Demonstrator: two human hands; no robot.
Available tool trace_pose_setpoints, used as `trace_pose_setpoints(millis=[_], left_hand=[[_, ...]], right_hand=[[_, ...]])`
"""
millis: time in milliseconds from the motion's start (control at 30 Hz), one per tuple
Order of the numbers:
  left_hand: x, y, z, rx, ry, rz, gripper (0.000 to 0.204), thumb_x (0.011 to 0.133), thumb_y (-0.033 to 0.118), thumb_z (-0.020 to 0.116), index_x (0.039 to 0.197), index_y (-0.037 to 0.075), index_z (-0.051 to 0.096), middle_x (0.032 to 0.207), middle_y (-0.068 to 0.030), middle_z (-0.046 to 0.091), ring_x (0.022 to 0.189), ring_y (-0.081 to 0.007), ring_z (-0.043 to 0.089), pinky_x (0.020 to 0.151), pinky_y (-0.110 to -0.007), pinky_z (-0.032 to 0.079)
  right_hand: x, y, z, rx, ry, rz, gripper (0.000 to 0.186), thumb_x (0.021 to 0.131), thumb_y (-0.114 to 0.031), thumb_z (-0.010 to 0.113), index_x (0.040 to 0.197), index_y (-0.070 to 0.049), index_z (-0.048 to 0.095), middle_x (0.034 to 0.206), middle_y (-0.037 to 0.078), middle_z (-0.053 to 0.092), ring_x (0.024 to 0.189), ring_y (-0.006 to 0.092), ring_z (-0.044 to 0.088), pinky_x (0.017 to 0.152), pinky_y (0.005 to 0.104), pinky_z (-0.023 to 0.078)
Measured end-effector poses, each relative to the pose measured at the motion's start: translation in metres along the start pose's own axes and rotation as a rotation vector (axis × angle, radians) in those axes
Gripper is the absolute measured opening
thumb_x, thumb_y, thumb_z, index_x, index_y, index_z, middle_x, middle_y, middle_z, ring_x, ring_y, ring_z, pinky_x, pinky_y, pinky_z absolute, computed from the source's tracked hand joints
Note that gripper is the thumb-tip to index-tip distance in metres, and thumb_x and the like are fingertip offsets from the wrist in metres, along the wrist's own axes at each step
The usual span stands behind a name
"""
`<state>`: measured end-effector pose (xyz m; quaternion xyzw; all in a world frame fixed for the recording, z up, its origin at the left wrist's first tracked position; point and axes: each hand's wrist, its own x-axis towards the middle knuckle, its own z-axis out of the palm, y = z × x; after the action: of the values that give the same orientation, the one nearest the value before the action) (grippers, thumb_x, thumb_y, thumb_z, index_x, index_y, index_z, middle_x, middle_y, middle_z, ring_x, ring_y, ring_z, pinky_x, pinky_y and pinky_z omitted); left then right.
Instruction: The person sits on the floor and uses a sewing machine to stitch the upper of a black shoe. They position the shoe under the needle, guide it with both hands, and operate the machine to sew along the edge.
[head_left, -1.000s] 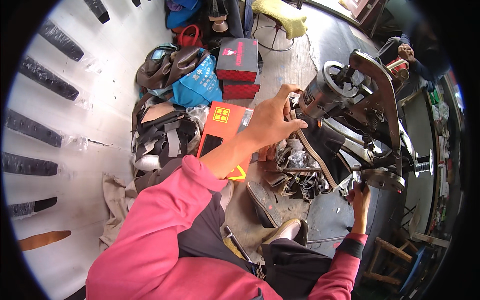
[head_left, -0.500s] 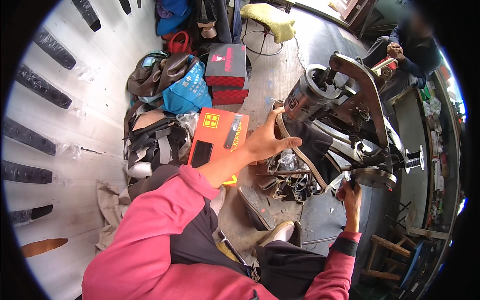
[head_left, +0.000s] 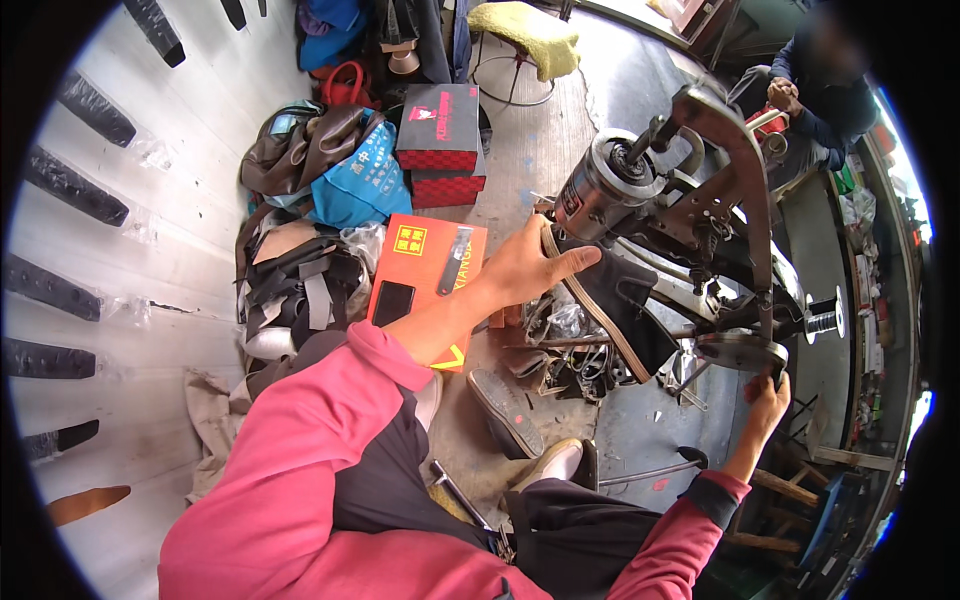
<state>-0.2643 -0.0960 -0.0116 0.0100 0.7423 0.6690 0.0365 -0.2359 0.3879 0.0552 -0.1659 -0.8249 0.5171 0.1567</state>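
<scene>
A black shoe (head_left: 640,300) with a brown sole edge sits under the arm of a dark metal shoe-sewing machine (head_left: 752,200). My left hand (head_left: 525,268) grips the shoe's left end, thumb stretched over the near side, the other fingers partly hidden behind it. Below the machine is a flat round handwheel (head_left: 742,352). My right hand (head_left: 768,405) is closed at this wheel's right rim, around its crank handle, which is mostly covered by the fingers. A metal cylinder (head_left: 612,180) rises beside the machine's arm, just above the shoe.
An orange box (head_left: 425,262) bearing a phone (head_left: 393,303) and a dark strip lies left of my left forearm. Scraps and bags (head_left: 350,180) pile behind it, next to dark shoeboxes (head_left: 440,125). A loose shoe (head_left: 505,415) lies near my feet. Another person (head_left: 820,100) sits far right.
My right hand has swung right and slightly down around the handwheel, from its left side to its right rim. My left hand stays on the shoe, which has tilted a little. The view shifted slightly.
</scene>
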Motion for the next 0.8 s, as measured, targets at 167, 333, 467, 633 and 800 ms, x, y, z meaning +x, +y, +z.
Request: trace_pose_setpoints(millis=[167,333,467,633,800], left_hand=[[-0.018,0.005,0.004,-0.249,-0.089,-0.042,0.096,0.082,0.062,0.079,0.147,0.003,0.041,0.124,-0.0102,0.06,0.113,-0.0176,0.057,0.099,-0.033,0.045],[-0.022,0.01,0.003,-0.347,-0.11,-0.14,0.093,0.079,0.06,0.083,0.144,0.005,0.045,0.116,-0.007,0.06,0.103,-0.0145,0.057,0.09,-0.031,0.046],[-0.016,0.01,0.001,-0.312,-0.108,-0.069,0.088,0.077,0.057,0.086,0.14,0.006,0.051,0.109,-0.0037,0.061,0.094,-0.0102,0.056,0.082,-0.028,0.046],[-0.006,0.01,-0.003,-0.354,-0.213,-0.032,0.079,0.074,0.053,0.09,0.126,0.003,0.059,0.097,0.0031,0.063,0.086,-0.0065,0.055,0.076,-0.023,0.046],[-0.009,0.007,-0.005,-0.313,-0.087,-0.111,0.078,0.075,0.055,0.089,0.121,0.0,0.06,0.089,0.0022,0.062,0.083,-0.008,0.057,0.074,-0.024,0.048]], right_hand=[[0.009,0.056,-0.003,-0.091,-0.054,0.112,0.006,0.099,-0.016,0.058,0.095,-0.012,0.059,0.068,0.001,0.06,0.051,0.0116,0.057,0.045,0.0257,0.042],[-0.017,0.074,0.049,-0.171,-0.27,0.289,0.015,0.101,-0.023,0.064,0.102,-0.009,0.06,0.069,0.004,0.063,0.053,0.0144,0.062,0.045,0.0276,0.046],[-0.052,0.033,0.085,-0.106,-0.453,0.239,0.028,0.1,-0.029,0.067,0.109,-0.003,0.06,0.075,0.008,0.067,0.058,0.0165,0.066,0.052,0.0268,0.05],[-0.046,-0.03,0.058,0.017,-0.276,-0.082,0.021,0.099,-0.023,0.069,0.104,-0.003,0.065,0.072,0.001,0.064,0.058,0.0101,0.059,0.053,0.0241,0.046],[-0.005,-0.01,0.005,0.038,-0.039,-0.083,0.013,0.1,-0.019,0.062,0.096,-0.007,0.059,0.068,0.0,0.057,0.057,0.009,0.056,0.052,0.0228,0.041]])
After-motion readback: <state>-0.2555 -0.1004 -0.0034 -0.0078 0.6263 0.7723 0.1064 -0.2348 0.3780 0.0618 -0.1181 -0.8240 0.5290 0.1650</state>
